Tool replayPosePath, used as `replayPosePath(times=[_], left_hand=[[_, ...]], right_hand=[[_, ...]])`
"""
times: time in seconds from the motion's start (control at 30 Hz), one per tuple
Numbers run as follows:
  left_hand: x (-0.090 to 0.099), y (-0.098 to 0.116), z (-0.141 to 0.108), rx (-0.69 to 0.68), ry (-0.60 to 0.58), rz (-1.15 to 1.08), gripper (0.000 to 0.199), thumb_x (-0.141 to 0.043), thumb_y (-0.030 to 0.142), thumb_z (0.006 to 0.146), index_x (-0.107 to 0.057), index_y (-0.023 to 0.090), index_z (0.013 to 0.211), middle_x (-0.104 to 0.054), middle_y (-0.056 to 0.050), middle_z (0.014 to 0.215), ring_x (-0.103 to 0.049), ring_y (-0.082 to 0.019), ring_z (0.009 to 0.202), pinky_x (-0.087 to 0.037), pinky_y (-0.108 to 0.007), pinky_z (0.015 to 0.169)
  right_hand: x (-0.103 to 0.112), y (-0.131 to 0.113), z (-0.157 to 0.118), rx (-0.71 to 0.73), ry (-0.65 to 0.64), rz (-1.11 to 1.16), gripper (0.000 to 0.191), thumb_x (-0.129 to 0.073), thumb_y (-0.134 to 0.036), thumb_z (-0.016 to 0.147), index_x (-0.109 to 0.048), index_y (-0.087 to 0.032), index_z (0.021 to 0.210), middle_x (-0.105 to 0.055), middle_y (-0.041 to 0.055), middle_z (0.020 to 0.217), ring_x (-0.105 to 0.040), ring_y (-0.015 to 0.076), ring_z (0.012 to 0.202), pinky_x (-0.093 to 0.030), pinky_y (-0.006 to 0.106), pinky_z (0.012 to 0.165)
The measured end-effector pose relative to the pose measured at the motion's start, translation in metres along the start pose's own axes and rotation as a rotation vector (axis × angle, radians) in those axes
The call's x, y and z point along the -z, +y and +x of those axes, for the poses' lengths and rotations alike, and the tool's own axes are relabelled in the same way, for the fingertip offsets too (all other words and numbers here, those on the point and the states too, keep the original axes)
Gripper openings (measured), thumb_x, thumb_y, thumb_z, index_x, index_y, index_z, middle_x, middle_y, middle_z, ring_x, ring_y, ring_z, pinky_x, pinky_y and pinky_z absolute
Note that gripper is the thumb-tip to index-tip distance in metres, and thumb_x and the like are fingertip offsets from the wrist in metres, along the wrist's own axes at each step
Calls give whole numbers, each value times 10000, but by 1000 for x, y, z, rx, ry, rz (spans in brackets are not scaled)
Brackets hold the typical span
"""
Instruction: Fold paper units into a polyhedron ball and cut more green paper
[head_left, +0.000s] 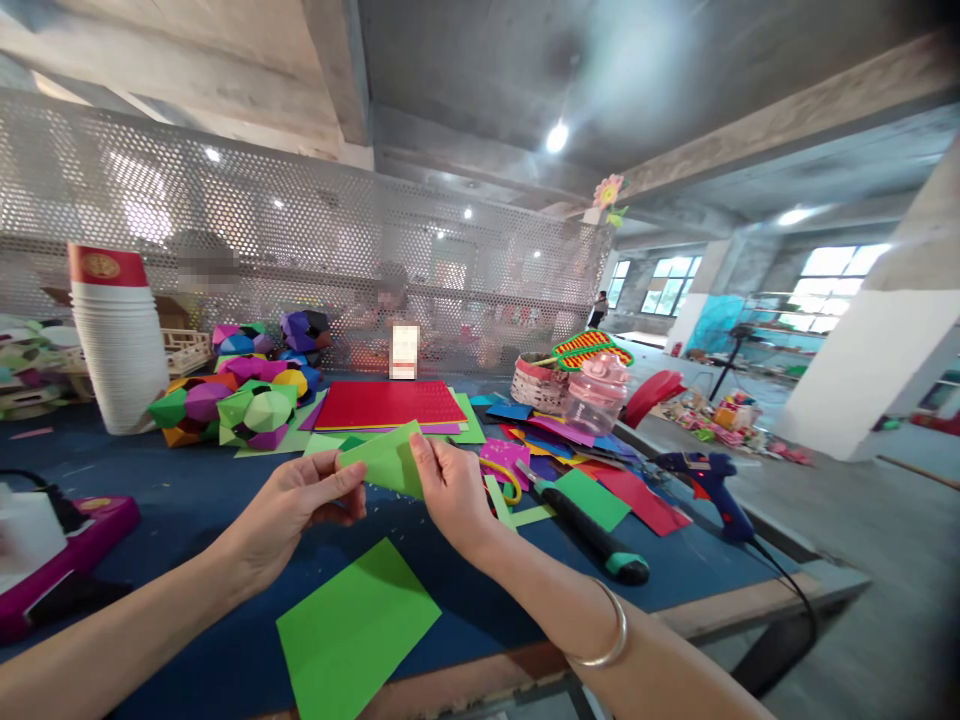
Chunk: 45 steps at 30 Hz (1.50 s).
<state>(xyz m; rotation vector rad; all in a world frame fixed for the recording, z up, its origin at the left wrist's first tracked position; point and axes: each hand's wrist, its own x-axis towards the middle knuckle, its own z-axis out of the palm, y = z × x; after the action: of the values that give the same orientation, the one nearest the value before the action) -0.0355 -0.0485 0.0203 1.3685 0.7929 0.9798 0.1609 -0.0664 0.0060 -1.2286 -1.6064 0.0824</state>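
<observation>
Between my two hands is a light green piece of paper (390, 462), raised above the blue tabletop. My left hand (311, 492) pinches its left end between thumb and fingers. On the right end, my right hand (454, 490) grips it with the thumb on top; a silver bangle circles that wrist. Whether the paper is folded I cannot tell for certain. Below my hands, a flat green sheet (360, 630) lies at the table's front edge. Behind them sits a stack topped with red sheets (390, 404).
Right of my hands lie a black-handled utility knife (592, 530), yellow-handled scissors (510, 480) and a blue glue gun (709, 485). A pink-lidded bottle (596, 395) stands behind. At left are paper cups (120, 350), faceted paper balls (259, 410) and a purple power strip (97, 530).
</observation>
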Motion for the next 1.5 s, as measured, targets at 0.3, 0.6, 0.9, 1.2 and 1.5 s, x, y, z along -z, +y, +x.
replayPosePath(times=[0.3, 0.6, 0.9, 1.2, 1.5], left_hand=[[-15, -11, -5, -27, -110, 166, 428, -842, 555, 689, -712, 150, 644, -674, -36, 594, -595, -150, 542, -495, -261, 528], [-16, -9, -3, -79, -72, 248, 468, -780, 569, 721, -617, 172, 534, -587, -6, 490, -519, -124, 473, -427, -245, 486], [-15, -8, -3, -87, -33, 226, 471, -800, 541, 696, -563, 182, 503, -532, 11, 468, -451, -108, 466, -374, -245, 489], [-14, -7, -6, -89, -44, 206, 487, -805, 534, 718, -547, 191, 488, -510, 10, 480, -441, -119, 484, -381, -258, 500], [-11, -11, -4, 6, -80, 158, 401, -867, 508, 676, -664, 164, 646, -632, -11, 589, -526, -132, 534, -406, -240, 500]], right_hand=[[-3, -9, -12, 21, -163, 88, 477, -406, -483, 1039, -350, -229, 639, -324, -59, 558, -271, 114, 536, -197, 292, 544], [-3, -9, -7, -11, -146, 76, 479, -397, -501, 1032, -362, -228, 639, -341, -49, 572, -282, 120, 557, -214, 283, 553], [-1, -9, -5, -48, -141, 65, 497, -383, -538, 1022, -338, -231, 634, -334, -46, 586, -263, 123, 566, -234, 275, 555], [-1, -12, -5, -62, -147, 24, 498, -373, -544, 1017, -355, -235, 627, -356, -39, 576, -322, 123, 547, -255, 268, 543], [1, -11, -8, -36, -180, 20, 507, -381, -533, 1019, -329, -232, 614, -309, -45, 558, -265, 124, 544, -206, 288, 534]])
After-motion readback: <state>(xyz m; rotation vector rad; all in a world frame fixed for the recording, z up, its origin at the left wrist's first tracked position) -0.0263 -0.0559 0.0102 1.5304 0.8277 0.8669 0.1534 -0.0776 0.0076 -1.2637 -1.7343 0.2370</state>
